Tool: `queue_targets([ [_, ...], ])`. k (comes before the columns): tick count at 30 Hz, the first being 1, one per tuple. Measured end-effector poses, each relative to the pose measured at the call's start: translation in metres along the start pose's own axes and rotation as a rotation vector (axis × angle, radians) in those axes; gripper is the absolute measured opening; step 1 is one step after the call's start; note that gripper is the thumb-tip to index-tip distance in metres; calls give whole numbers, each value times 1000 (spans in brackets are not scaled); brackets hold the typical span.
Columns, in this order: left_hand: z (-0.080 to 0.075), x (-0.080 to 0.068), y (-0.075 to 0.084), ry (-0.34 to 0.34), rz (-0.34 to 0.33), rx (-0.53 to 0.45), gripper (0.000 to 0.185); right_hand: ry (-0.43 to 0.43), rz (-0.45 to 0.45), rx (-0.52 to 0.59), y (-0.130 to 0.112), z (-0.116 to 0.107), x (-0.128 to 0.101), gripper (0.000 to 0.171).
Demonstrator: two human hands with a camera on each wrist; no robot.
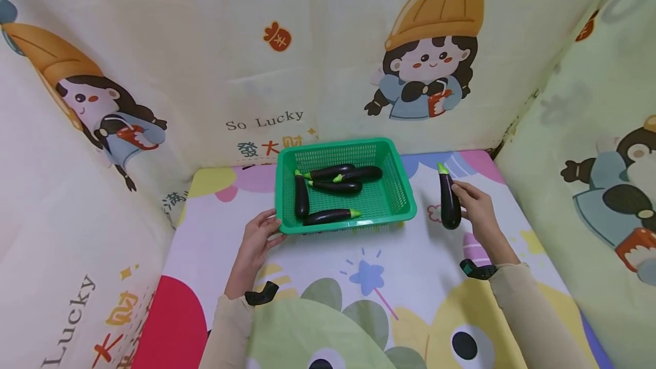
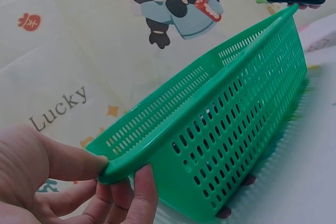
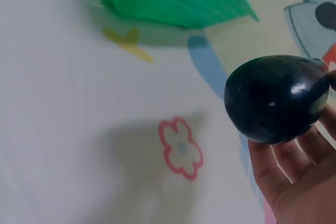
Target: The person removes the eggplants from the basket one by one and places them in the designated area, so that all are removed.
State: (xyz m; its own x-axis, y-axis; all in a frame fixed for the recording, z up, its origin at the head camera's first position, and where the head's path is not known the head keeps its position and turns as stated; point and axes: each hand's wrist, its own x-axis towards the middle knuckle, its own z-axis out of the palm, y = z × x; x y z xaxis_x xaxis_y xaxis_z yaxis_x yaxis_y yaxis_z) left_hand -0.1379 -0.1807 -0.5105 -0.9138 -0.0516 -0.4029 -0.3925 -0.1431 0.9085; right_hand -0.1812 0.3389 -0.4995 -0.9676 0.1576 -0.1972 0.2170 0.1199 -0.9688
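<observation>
A green plastic basket (image 1: 353, 224) with slotted walls stands toward the back of the table, several dark eggplants (image 1: 335, 187) lying inside it. My left hand (image 1: 258, 239) grips the basket's near left corner; in the left wrist view the thumb (image 2: 79, 162) lies on top of the rim and the fingers curl beneath it. Right of the basket, my right hand (image 1: 476, 208) holds another eggplant (image 1: 450, 201) between thumb and fingers, its green stem pointing away from me. The right wrist view shows its round dark end (image 3: 275, 99) above the tabletop and a shadow below.
A patterned cloth (image 1: 318, 266) covers the table. Fabric walls (image 1: 328, 84) with cartoon prints rise behind it and on both sides. The basket stands close to the back wall, and black bands (image 1: 261, 294) sit on both wrists.
</observation>
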Motion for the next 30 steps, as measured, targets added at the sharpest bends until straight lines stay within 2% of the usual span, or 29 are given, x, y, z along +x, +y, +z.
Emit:
queue_targets([
  [8,0,-3,-4,2,1,4,48,34,72,63,23,-22,0,26],
  [12,1,-2,-4,-1,7,4,47,34,101,48,30,-32,6,20],
  [14,1,-2,-4,-4,11,3,47,24,111,-14,32,-36,9,26],
  [18,1,-1,-4,3,21,8,47,-12,137,-174,36,-41,16,60],
  [20,1,-1,-4,6,23,11,47,-23,136,-253,38,-42,19,72],
  [25,-1,-1,-5,6,24,12,48,-4,87,-376,41,-43,23,73],
  [30,0,1,-4,5,15,7,46,27,59,-414,47,-48,27,69],
])
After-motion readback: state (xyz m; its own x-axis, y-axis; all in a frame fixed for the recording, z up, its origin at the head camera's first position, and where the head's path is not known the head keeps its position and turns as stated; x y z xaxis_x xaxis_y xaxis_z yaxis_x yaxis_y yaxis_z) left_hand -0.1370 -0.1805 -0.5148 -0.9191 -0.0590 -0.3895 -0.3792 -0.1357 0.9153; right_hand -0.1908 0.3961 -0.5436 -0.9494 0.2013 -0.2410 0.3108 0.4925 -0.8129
